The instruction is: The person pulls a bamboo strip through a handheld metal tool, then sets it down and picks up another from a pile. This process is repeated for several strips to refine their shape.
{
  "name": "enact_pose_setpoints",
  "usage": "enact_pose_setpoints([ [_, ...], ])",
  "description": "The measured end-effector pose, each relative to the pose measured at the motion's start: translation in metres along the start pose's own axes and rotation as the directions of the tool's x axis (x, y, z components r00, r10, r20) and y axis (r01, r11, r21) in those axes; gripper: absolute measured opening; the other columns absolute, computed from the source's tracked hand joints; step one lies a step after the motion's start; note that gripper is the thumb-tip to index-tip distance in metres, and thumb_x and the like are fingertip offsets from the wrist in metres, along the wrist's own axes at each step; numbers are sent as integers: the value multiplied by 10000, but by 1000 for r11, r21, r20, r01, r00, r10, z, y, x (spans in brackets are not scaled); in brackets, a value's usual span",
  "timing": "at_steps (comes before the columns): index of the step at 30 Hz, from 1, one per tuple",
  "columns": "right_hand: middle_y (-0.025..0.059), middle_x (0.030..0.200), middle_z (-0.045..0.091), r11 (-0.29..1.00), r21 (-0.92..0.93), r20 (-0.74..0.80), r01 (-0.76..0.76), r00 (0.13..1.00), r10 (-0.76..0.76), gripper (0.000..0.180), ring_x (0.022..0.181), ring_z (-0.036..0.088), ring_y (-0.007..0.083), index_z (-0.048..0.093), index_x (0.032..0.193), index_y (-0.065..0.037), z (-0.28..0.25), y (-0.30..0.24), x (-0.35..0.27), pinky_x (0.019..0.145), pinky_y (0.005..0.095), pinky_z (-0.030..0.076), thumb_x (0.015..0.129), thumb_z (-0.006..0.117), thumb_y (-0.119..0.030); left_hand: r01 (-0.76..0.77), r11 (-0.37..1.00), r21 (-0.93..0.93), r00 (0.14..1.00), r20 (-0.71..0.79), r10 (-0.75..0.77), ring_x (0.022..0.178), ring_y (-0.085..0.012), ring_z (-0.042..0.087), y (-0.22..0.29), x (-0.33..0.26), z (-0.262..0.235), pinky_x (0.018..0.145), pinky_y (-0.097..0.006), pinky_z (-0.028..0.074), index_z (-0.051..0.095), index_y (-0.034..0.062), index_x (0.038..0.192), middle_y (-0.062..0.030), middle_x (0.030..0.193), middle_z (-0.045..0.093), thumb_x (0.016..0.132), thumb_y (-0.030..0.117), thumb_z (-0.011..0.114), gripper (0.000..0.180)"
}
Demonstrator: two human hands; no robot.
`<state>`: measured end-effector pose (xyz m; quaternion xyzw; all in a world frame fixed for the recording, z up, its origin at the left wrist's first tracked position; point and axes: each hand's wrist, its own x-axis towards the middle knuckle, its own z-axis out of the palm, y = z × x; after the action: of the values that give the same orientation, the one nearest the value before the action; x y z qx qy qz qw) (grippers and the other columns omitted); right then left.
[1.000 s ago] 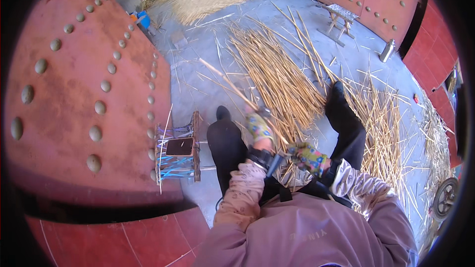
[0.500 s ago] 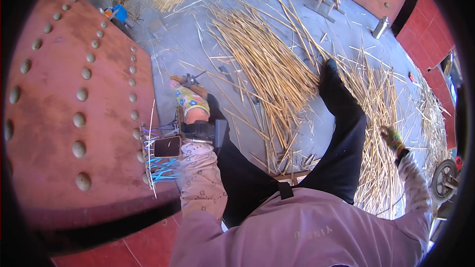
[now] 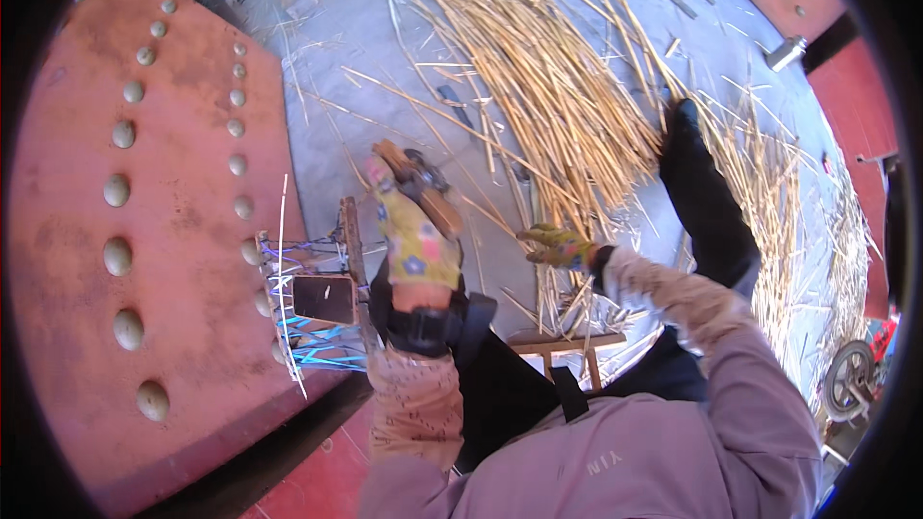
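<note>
My left hand, in a yellow floral glove, is closed around a wooden-handled tool with a dark metal part at its far end. The tool's exact kind is unclear. My right hand, in a similar glove, reaches in from the right at the near end of a pile of tan reed stalks. Its fingers are stretched out and apart, pointing left. One thin stalk runs up to these fingertips; whether they touch it I cannot tell.
A red studded door panel stands at left. Beside my left arm, a phone-like device hangs on a frame with blue strips. More stalks lie right of my leg. A small wooden stool is between my legs; a metal flask stands far right.
My right hand has come from the right-hand stalks leftward to the middle, near my left hand. My left hand, still holding the tool, has shifted slightly right. The view has shifted too.
</note>
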<state>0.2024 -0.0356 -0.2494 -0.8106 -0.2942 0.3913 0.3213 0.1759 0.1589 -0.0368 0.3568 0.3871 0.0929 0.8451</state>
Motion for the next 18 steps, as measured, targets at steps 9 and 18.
enact_pose_setpoints([
  [9,151,1283,246,941,-284,-149,-184,978,146,598,1121,344,329,355,1214,-156,91,62,100,922,372,303,684,579,-321,85,996,16,995,47,-85,565,-169,502,12,1,9,462,-241,403,486,120,900,-38,717,518,787,496,446,395],
  [18,80,795,599,370,929,-138,-28,900,414,198,681,559,129,585,932,-28,51,60,63,604,203,442,737,555,-52,63,996,57,998,-10,-62,617,-155,523,8,-11,3,534,-264,426,507,120,894,-16,709,526,766,536,448,439],
])
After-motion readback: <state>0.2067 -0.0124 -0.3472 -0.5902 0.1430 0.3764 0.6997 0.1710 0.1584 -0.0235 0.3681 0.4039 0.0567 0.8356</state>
